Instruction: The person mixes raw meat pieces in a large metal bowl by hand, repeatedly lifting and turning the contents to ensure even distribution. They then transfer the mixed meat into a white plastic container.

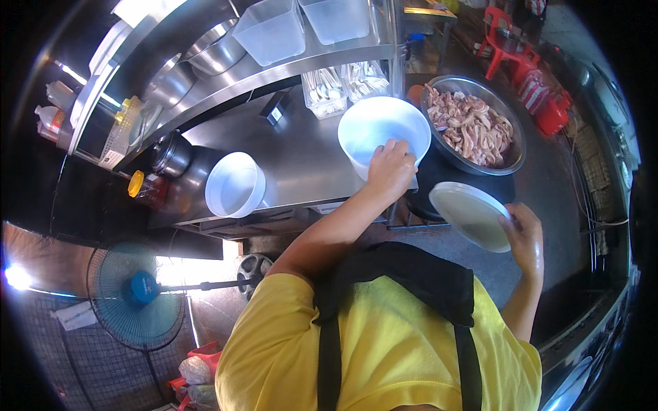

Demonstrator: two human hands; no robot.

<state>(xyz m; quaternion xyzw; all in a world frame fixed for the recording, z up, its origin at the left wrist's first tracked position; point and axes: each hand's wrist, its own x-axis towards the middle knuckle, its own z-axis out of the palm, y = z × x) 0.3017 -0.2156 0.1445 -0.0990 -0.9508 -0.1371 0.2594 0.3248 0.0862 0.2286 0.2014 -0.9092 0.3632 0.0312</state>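
My left hand is closed over the near rim of a round white plastic tub, fingers curled inside. The tub stands at the right end of a steel counter, and no contents show in it. In my right hand is a round whitish lid, held by its right edge and tilted, apart from the tub. Just beyond the lid sits a wide steel basin heaped with strips of raw meat. Another white tub rests farther left on the counter.
Above the steel counter runs a shelf with clear plastic bins and steel bowls. Spoons fill clear containers behind the tub. A jar with a yellow lid stands left; a fan is lower left. Red chairs stand far right.
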